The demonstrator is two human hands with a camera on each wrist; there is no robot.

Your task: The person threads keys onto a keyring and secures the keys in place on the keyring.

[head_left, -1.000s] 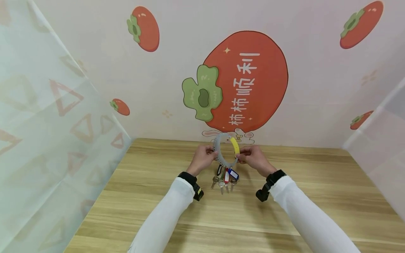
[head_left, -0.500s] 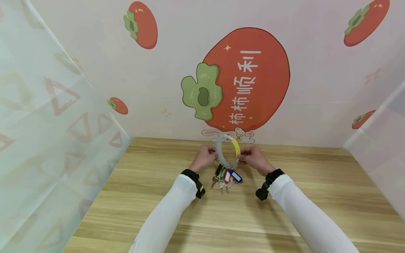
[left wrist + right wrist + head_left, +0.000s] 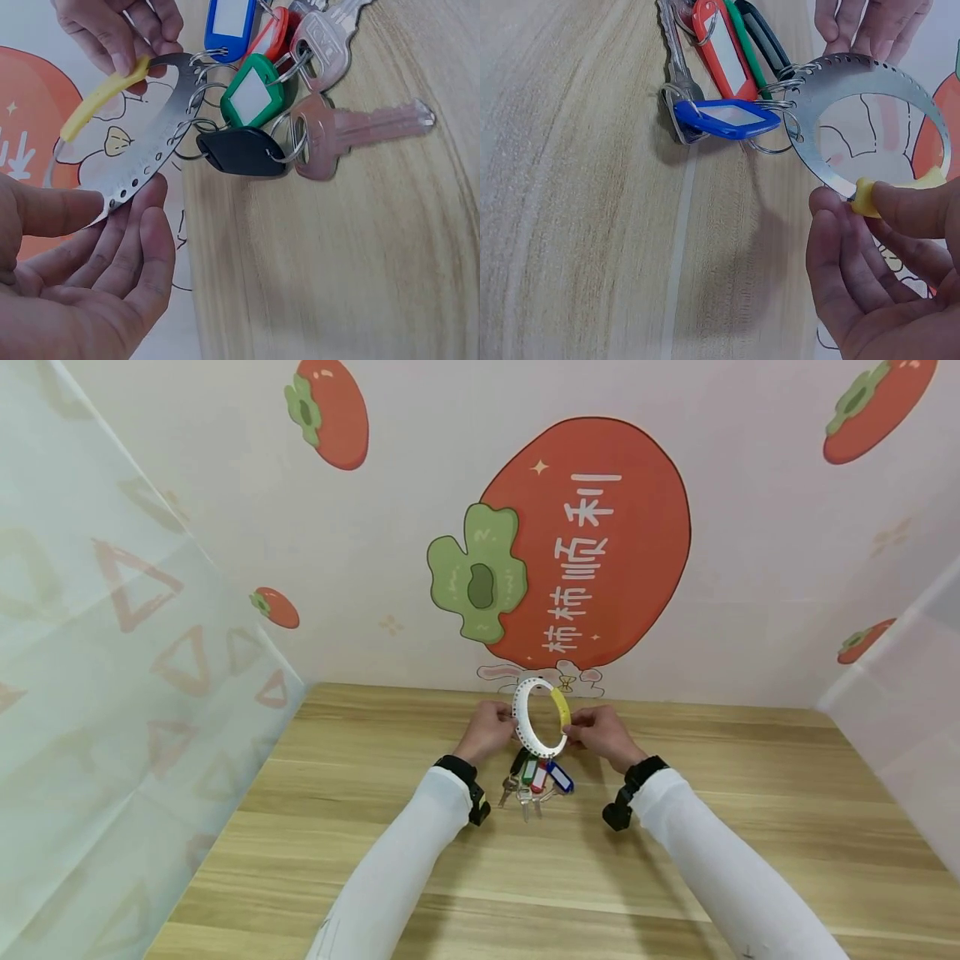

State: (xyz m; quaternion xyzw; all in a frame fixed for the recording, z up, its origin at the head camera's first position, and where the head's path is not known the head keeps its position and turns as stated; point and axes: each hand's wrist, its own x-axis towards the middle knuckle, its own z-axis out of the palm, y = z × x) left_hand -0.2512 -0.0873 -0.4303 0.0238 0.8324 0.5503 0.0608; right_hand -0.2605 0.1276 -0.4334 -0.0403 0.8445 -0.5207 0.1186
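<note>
In the head view a large flat metal key ring (image 3: 522, 718), with small holes along its outer edge, stands upright between both hands. My left hand (image 3: 486, 731) pinches its left rim between thumb and fingers. On the other side, my right hand (image 3: 606, 737) pinches the lower end of its yellow grip (image 3: 561, 708). From small wire loops at the bottom hang a black tag (image 3: 241, 151), a green tag (image 3: 253, 91), a red tag (image 3: 724, 49) and a blue tag (image 3: 731, 118). Several keys (image 3: 382, 124) dangle from these tags, low over the table.
A wood-grain table (image 3: 525, 885) spreads under both arms. Close behind the ring rises a wall (image 3: 750, 610) printed with persimmons and white characters. Pale side panels (image 3: 135, 693) flank the table. Each wrist wears a black camera strap (image 3: 647, 772).
The ring's face has turned from grey to bright white as its angle shifts slightly. The green tag has come into view and the blue tag has swung right. Both hands keep their hold.
</note>
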